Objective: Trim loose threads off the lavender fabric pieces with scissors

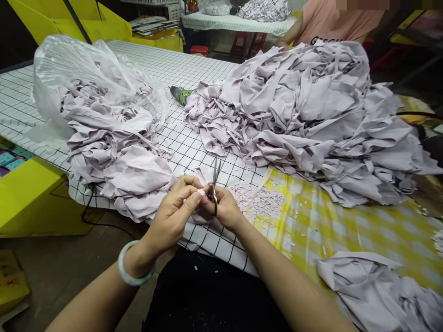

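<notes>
My left hand [180, 207], with a pale green bangle [125, 267] on its wrist, is closed in a pinch on a strip of pale lilac fabric [201, 192]. Close beside it, my right hand [223, 205] grips a pair of scissors [214, 184], its blades pointing up and away from me. The fingers of both hands nearly touch. Part of the fabric hangs behind my hands, mostly hidden. Just right of the scissors, many tiny cut fabric bits [265, 200] lie heaped on the table.
A large fabric pile [311, 101] covers the table's right side. More fabric [117, 138] spills from a clear plastic bag [86, 69] at left. A green and black tool [180, 94] lies between. Another person [341, 23] is across the table. Fabric [380, 290] lies at lower right.
</notes>
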`<act>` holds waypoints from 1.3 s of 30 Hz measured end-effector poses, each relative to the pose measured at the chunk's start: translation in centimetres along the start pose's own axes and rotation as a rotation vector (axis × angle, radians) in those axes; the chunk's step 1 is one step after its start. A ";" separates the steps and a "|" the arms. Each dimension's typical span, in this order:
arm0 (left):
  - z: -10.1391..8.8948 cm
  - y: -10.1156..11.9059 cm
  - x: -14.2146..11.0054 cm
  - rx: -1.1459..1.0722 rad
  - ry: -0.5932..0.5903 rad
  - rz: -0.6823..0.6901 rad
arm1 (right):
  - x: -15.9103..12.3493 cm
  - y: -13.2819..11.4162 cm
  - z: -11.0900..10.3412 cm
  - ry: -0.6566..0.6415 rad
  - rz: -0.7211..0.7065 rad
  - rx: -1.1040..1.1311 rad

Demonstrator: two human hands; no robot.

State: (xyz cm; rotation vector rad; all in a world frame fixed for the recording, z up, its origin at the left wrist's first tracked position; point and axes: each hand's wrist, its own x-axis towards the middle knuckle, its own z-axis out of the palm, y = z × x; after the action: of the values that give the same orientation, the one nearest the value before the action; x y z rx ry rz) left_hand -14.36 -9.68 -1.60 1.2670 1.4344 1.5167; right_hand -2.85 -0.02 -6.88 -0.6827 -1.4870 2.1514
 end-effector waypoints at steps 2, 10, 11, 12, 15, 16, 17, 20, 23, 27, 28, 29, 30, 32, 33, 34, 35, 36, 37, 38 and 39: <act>1.0 -0.9 0.3 -0.152 0.031 -0.026 | -0.8 0.7 0.2 0.041 0.039 0.038; 3.9 -3.1 -0.1 -0.105 -0.014 -0.033 | -7.5 -1.5 -4.4 0.191 -0.157 -0.693; 4.4 -3.1 -0.2 -0.092 -0.051 -0.023 | -8.2 -1.7 -5.0 0.183 -0.152 -0.773; 4.9 -3.1 -0.3 -0.088 -0.085 -0.019 | -8.9 -1.9 -5.5 0.175 -0.149 -0.832; 6.2 -3.2 -0.2 -0.094 -0.165 -0.024 | -10.4 -2.0 -6.5 0.161 -0.161 -0.899; 6.5 -3.3 -0.1 -0.097 -0.190 -0.025 | -10.7 -1.9 -6.7 0.163 -0.166 -0.902; 6.9 -3.5 -0.1 -0.099 -0.215 -0.023 | -11.0 -1.8 -6.9 0.168 -0.170 -0.901; 7.6 -3.9 0.1 -0.098 -0.272 -0.009 | -11.6 -1.6 -7.4 0.186 -0.178 -0.893; 8.2 -4.0 0.3 -0.097 -0.291 0.004 | -11.8 -1.5 -7.8 0.193 -0.190 -0.876; 8.8 -4.0 0.5 -0.089 -0.315 0.018 | -11.9 -1.3 -8.2 0.213 -0.227 -0.852; 8.9 -4.1 0.5 -0.090 -0.321 0.020 | -11.9 -1.3 -8.3 0.222 -0.236 -0.849; 9.1 -4.2 0.5 -0.092 -0.325 0.021 | -11.9 -1.2 -8.3 0.230 -0.243 -0.846; 9.2 -4.2 0.5 -0.093 -0.329 0.022 | -12.0 -1.2 -8.4 0.236 -0.248 -0.843; 9.5 -4.4 0.6 -0.091 -0.335 0.019 | -12.0 -1.1 -8.6 0.239 -0.252 -0.836; 9.6 -4.4 0.6 -0.088 -0.339 0.016 | -12.0 -1.0 -8.7 0.239 -0.253 -0.832; 9.7 -4.5 0.6 -0.084 -0.342 0.015 | -12.0 -1.0 -8.8 0.244 -0.255 -0.829; 9.8 -4.5 0.6 -0.080 -0.347 0.014 | -12.1 -0.9 -8.8 0.251 -0.255 -0.826; 9.8 -4.5 0.6 -0.076 -0.352 0.015 | -12.1 -0.8 -8.9 0.261 -0.256 -0.823; 9.9 -4.6 0.6 -0.073 -0.355 0.017 | -12.1 -0.8 -8.9 0.272 -0.256 -0.821; 10.0 -4.6 0.6 -0.072 -0.360 0.022 | -12.1 -0.7 -8.9 0.281 -0.255 -0.819; 10.1 -4.7 0.6 -0.072 -0.364 0.029 | -12.2 -0.6 -9.0 0.290 -0.253 -0.817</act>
State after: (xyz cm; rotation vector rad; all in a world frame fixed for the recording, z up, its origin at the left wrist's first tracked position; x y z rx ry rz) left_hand -5.61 -5.26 -6.88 1.4375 1.1209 1.2627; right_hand 12.28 -0.64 -7.17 -0.9458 -2.1291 1.1485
